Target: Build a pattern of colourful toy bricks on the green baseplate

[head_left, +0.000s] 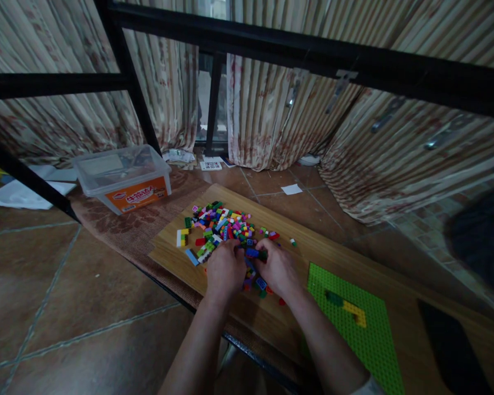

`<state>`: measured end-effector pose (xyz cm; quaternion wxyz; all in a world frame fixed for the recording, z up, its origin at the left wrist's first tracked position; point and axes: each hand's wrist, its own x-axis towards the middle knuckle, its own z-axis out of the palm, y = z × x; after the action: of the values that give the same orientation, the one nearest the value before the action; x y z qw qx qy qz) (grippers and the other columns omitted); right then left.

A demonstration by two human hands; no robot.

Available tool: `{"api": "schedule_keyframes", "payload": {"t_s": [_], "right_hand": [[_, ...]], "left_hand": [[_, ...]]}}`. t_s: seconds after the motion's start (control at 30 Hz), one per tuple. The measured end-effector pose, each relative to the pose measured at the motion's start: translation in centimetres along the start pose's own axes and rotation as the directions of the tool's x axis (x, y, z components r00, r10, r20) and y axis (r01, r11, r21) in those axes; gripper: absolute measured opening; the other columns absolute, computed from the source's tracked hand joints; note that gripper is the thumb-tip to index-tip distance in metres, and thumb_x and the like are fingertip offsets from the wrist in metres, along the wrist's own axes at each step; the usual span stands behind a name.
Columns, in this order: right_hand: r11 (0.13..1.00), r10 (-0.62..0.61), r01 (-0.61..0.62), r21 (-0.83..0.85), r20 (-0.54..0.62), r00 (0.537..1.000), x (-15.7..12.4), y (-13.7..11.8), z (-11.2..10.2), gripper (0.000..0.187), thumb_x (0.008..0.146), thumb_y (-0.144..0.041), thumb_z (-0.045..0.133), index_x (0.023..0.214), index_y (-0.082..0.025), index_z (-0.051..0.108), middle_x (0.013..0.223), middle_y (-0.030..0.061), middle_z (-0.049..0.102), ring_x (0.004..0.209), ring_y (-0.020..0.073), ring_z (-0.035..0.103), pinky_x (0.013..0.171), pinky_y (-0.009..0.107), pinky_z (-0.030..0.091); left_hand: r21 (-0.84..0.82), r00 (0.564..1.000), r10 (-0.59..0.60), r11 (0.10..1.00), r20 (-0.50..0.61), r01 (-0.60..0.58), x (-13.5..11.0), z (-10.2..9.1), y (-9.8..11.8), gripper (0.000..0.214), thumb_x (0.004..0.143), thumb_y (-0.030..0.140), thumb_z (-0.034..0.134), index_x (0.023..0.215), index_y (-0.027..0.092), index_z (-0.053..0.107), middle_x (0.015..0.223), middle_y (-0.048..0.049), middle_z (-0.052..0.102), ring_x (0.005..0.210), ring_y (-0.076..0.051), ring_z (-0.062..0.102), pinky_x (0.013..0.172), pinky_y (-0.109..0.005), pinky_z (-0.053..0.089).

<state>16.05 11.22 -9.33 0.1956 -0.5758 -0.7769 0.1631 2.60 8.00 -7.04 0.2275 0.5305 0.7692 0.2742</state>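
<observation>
My left hand (226,267) is over the near side of a pile of loose toy building bricks (226,222), its fingers curled and mostly hidden from me; what they hold, if anything, I cannot make out. Close by on the right, my right hand (276,267) has its thumb and fingers pinched at a dark green brick (263,255). A blue brick (252,253) lies between both hands, against the dark green one; whether the two are joined is unclear. Farther right, a green baseplate (354,345) carries a dark green piece (334,298) and an L-shaped row of yellow bricks (354,311).
The wooden board (292,323) rests on a brown cloth (148,230). A clear plastic box (121,178) with an orange label stands at the far left. A black flat object (453,345) lies right of the baseplate. Black metal bars (271,41) cross in front of striped curtains (267,120).
</observation>
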Motion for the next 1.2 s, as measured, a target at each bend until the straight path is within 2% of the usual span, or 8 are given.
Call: {"api": "schedule_keyframes", "payload": {"t_s": [0.17,0.33,0.57,0.67,0.77,0.9,1.03,1.2], "right_hand": [[0.996,0.006,-0.005,0.088,-0.008,1.0,-0.2,0.0,-0.1,0.013,0.075,-0.021,0.058,0.087,-0.024,0.059,0.064,-0.0049,0.057,0.055,0.0125,0.049,0.054,0.023,0.029],[0.99,-0.017,0.023,0.136,-0.044,0.999,-0.4,0.0,-0.5,0.013,0.074,-0.02,0.058,0.086,-0.023,0.059,0.063,-0.0058,0.054,0.054,0.0114,0.046,0.053,0.023,0.028],[0.98,-0.017,0.033,0.198,-0.08,0.997,-0.6,-0.2,-0.2,0.015,0.074,-0.016,0.06,0.086,-0.022,0.061,0.074,-0.0027,0.062,0.064,0.013,0.053,0.061,0.023,0.037],[0.976,-0.016,0.04,0.215,-0.115,0.993,-1.5,-0.4,-0.8,0.017,0.077,-0.017,0.059,0.093,-0.022,0.062,0.085,0.0,0.066,0.075,0.0153,0.059,0.07,0.026,0.042],[0.971,0.057,-0.016,0.24,-0.166,0.984,-3.4,-0.2,-2.0,0.018,0.08,-0.018,0.058,0.097,-0.024,0.062,0.091,0.0011,0.068,0.081,0.0167,0.061,0.074,0.027,0.044],[0.957,0.181,-0.111,0.27,-0.252,0.951,-7.3,1.3,-3.6,0.018,0.082,-0.018,0.056,0.097,-0.024,0.063,0.091,0.0016,0.069,0.081,0.0169,0.063,0.075,0.028,0.046],[0.936,0.263,-0.169,0.31,-0.295,0.918,-11.1,3.3,-4.7,0.017,0.084,-0.02,0.055,0.098,-0.023,0.064,0.089,0.0025,0.069,0.081,0.0173,0.064,0.074,0.029,0.047],[0.916,0.333,-0.235,0.326,-0.288,0.898,-14.3,6.0,-5.9,0.017,0.083,-0.018,0.057,0.097,-0.023,0.066,0.088,0.0018,0.069,0.078,0.0168,0.064,0.071,0.028,0.048]], "left_hand": [[0.005,0.995,0.074,0.997,0.062,-0.074,-0.1,0.3,0.3,0.03,0.084,0.017,0.046,0.104,0.02,0.069,0.107,-0.0086,0.07,0.097,-0.023,0.065,0.086,-0.032,0.047],[-0.041,0.982,0.133,0.991,0.131,-0.129,-0.1,0.5,0.6,0.031,0.083,0.016,0.048,0.107,0.019,0.068,0.103,-0.0081,0.07,0.094,-0.021,0.064,0.082,-0.029,0.047],[-0.078,0.977,0.133,0.99,0.166,-0.121,0.2,0.8,0.5,0.034,0.081,0.015,0.047,0.107,0.017,0.068,0.093,-0.0071,0.072,0.083,-0.02,0.065,0.075,-0.029,0.047],[-0.189,0.974,0.152,0.975,0.17,-0.119,0.1,0.9,0.9,0.036,0.081,0.018,0.046,0.111,0.015,0.066,0.092,-0.0066,0.072,0.081,-0.019,0.065,0.076,-0.029,0.048],[-0.381,0.955,0.19,0.92,0.228,-0.093,-0.6,1.7,1.7,0.037,0.08,0.02,0.047,0.112,0.014,0.065,0.099,-0.0052,0.072,0.085,-0.018,0.065,0.078,-0.028,0.05],[-0.571,0.915,0.252,0.82,0.315,-0.029,-3.0,4.0,3.4,0.035,0.08,0.021,0.048,0.111,0.015,0.064,0.106,-0.0058,0.07,0.093,-0.018,0.065,0.082,-0.028,0.051],[-0.578,0.902,0.229,0.816,0.367,0.029,-6.0,6.6,5.2,0.032,0.083,0.027,0.049,0.109,0.015,0.063,0.11,-0.0082,0.069,0.092,-0.017,0.066,0.082,-0.028,0.052],[-0.552,0.843,0.307,0.834,0.442,-0.014,-8.2,8.9,6.9,0.026,0.083,0.029,0.053,0.102,0.016,0.065,0.097,-0.0064,0.072,0.086,-0.017,0.067,0.078,-0.026,0.052]]}}
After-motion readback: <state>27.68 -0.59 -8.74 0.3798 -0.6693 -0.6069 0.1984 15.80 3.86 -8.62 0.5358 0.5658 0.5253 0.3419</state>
